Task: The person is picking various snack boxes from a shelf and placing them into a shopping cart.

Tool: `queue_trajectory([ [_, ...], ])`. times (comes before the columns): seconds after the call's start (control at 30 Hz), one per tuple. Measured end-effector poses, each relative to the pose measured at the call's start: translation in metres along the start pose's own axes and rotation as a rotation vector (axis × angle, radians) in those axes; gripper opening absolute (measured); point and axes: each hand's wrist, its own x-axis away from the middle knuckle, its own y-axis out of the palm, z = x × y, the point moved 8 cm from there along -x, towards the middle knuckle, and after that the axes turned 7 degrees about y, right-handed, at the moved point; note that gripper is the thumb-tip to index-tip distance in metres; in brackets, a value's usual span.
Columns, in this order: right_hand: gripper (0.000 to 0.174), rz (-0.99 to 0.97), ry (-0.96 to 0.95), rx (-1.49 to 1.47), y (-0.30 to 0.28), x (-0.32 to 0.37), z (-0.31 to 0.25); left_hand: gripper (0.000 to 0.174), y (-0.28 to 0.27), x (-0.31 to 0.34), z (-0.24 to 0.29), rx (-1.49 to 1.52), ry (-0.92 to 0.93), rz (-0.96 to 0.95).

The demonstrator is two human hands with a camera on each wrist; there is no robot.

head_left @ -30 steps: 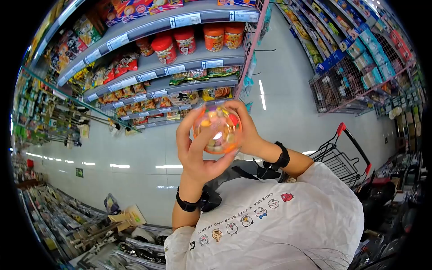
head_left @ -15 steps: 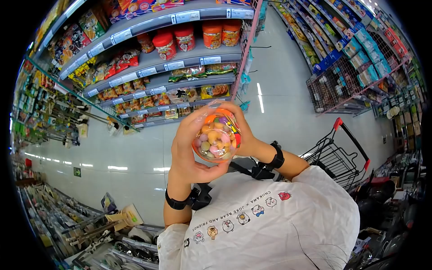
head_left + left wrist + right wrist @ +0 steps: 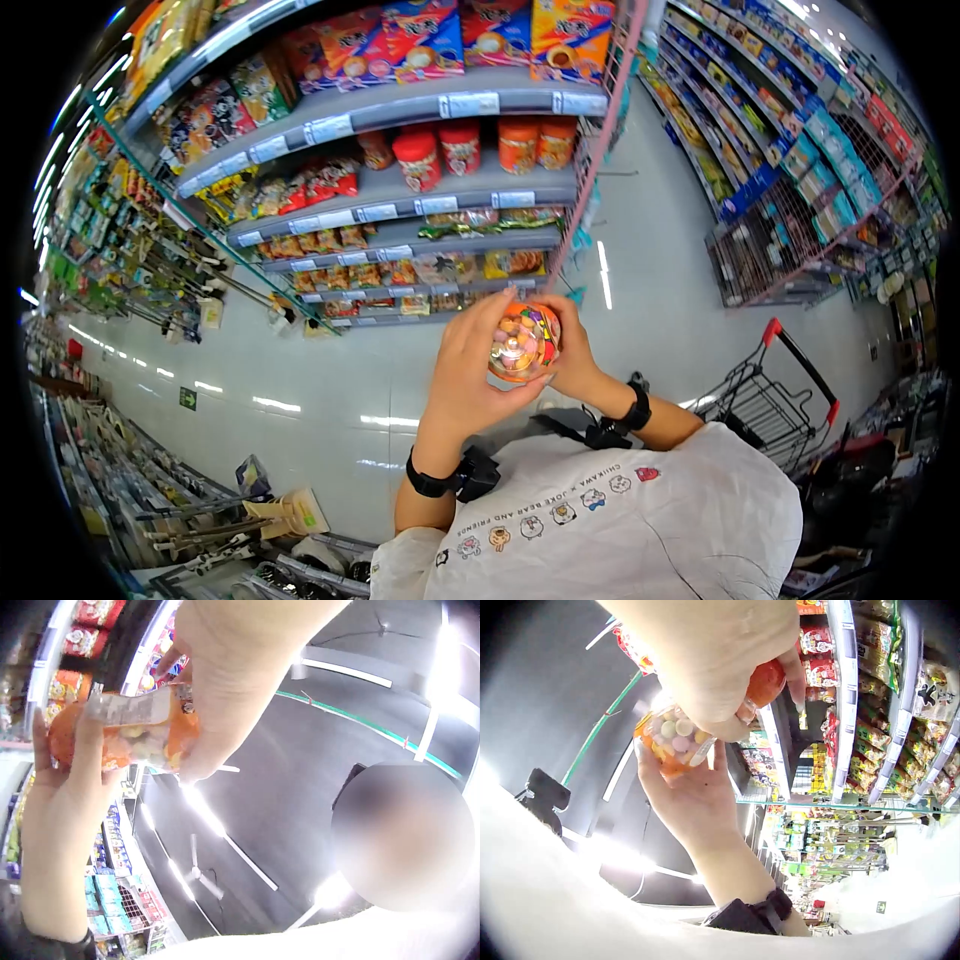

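Note:
Both hands hold a clear plastic candy jar [image 3: 522, 342] filled with round, pastel-coloured candies, in front of the chest. My left hand [image 3: 468, 365] curls round its clear base end, thumb on the near side and fingers over the far side. On the other side my right hand [image 3: 574, 348] grips the jar toward its orange lid [image 3: 66, 736]. In the left wrist view the jar lies on its side, a pale printed label [image 3: 135, 709] along it. The right wrist view shows candies [image 3: 679, 735] through the wall, while the right hand hides the jar's middle.
Ahead stands a shelf [image 3: 400, 205] of bagged snacks and red-lidded tubs [image 3: 417, 160]. A black wire shopping cart [image 3: 755, 400] with a red-and-black handle is at the right. Beyond the pale tiled floor [image 3: 640, 330] are more racks [image 3: 775, 195]; household goods hang at the left.
The jar has turned in the hands, and the left fingers, earlier spread across it, now wrap its side. In the head view, hands, jar and shelf sit lower and further right.

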Motion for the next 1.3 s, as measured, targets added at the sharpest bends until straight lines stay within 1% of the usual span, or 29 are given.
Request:
queue_trajectory([
  [0.03,0.076,-0.006,0.037,-0.006,0.000,-0.002,0.004,0.080,-0.001,0.003,-0.008,0.007,-0.065,-0.007],
  [0.07,0.077,-0.034,0.032,0.066,0.001,-0.003,0.006,0.080,-0.002,0.006,-0.017,0.018,-0.132,-0.016],
  [0.1,0.077,-0.060,0.030,0.139,0.001,-0.004,0.008,0.080,-0.005,0.007,-0.024,0.003,-0.158,-0.043],
  [0.13,0.078,-0.080,0.028,0.211,0.002,-0.007,0.008,0.077,-0.009,0.011,-0.034,-0.004,-0.166,-0.021],
  [0.17,0.079,-0.074,-0.042,0.285,0.003,-0.009,-0.001,0.074,-0.010,0.016,-0.047,-0.009,-0.174,-0.002],
  [0.2,0.079,-0.086,-0.035,0.292,0.003,-0.013,-0.002,0.070,-0.011,0.021,-0.060,-0.012,-0.182,0.015],
  [0.27,0.078,-0.108,-0.015,0.305,0.004,-0.018,-0.002,0.058,-0.015,0.033,-0.089,0.152,-0.363,0.083],
  [0.3,0.074,-0.060,-0.048,0.298,0.003,-0.023,-0.007,0.053,-0.016,0.042,-0.105,0.236,-0.455,0.114],
  [0.37,0.071,0.005,-0.068,0.259,0.007,-0.034,-0.008,0.041,-0.001,0.065,-0.147,0.525,-0.611,0.140],
  [0.4,0.069,0.037,-0.074,0.240,0.011,-0.040,-0.009,0.039,0.006,0.078,-0.163,0.672,-0.690,0.152],
  [0.43,0.062,0.063,-0.069,0.198,0.018,-0.045,-0.009,0.045,0.011,0.085,-0.170,0.795,-0.737,0.105],
  [0.5,0.060,0.001,-0.098,0.203,0.043,-0.059,-0.010,0.059,0.021,0.104,-0.175,1.033,-0.852,-0.006],
  [0.53,0.059,-0.025,-0.109,0.200,0.057,-0.063,-0.009,0.063,0.019,0.115,-0.179,1.069,-0.891,0.002],
  [0.6,0.055,-0.110,-0.034,0.016,0.090,-0.067,-0.009,0.072,0.013,0.135,-0.185,1.143,-0.961,0.026],
  [0.67,0.054,-0.194,0.041,-0.197,0.122,-0.069,-0.008,0.073,0.000,0.156,-0.190,1.203,-1.009,-0.055],
  [0.77,0.053,-0.304,0.123,-0.223,0.161,-0.065,-0.012,0.074,-0.026,0.179,-0.196,1.241,-1.067,-0.118],
  [0.8,0.052,-0.334,0.148,-0.227,0.172,-0.065,-0.012,0.073,-0.032,0.184,-0.199,1.249,-1.081,-0.133],
  [0.9,0.050,-0.276,0.129,-0.085,0.190,-0.065,0.005,0.063,-0.046,0.194,-0.208,1.284,-1.111,-0.070],
  [0.97,0.049,-0.202,0.146,0.011,0.197,-0.067,0.011,0.058,-0.040,0.215,-0.240,1.057,-1.069,-0.015],
  [1.0,0.048,-0.163,0.153,0.057,0.201,-0.068,0.015,0.055,-0.044,0.215,-0.248,0.942,-1.044,0.011],
  [1.03,0.045,-0.113,0.146,0.103,0.202,-0.072,0.020,0.045,-0.046,0.215,-0.253,0.994,-1.039,0.046],
  [1.1,0.043,-0.072,0.203,0.133,0.201,-0.082,0.035,0.043,-0.049,0.204,-0.258,0.959,-0.919,0.053],
  [1.13,0.043,-0.052,0.234,0.146,0.199,-0.087,0.043,0.043,-0.050,0.197,-0.260,0.941,-0.862,0.056],
  [1.23,0.042,-0.016,0.304,0.133,0.192,-0.108,0.069,0.060,-0.053,0.164,-0.267,0.837,-0.703,0.023],
  [1.3,0.042,0.009,0.304,0.149,0.185,-0.127,0.078,0.065,-0.055,0.141,-0.288,0.504,-0.579,-0.030],
])
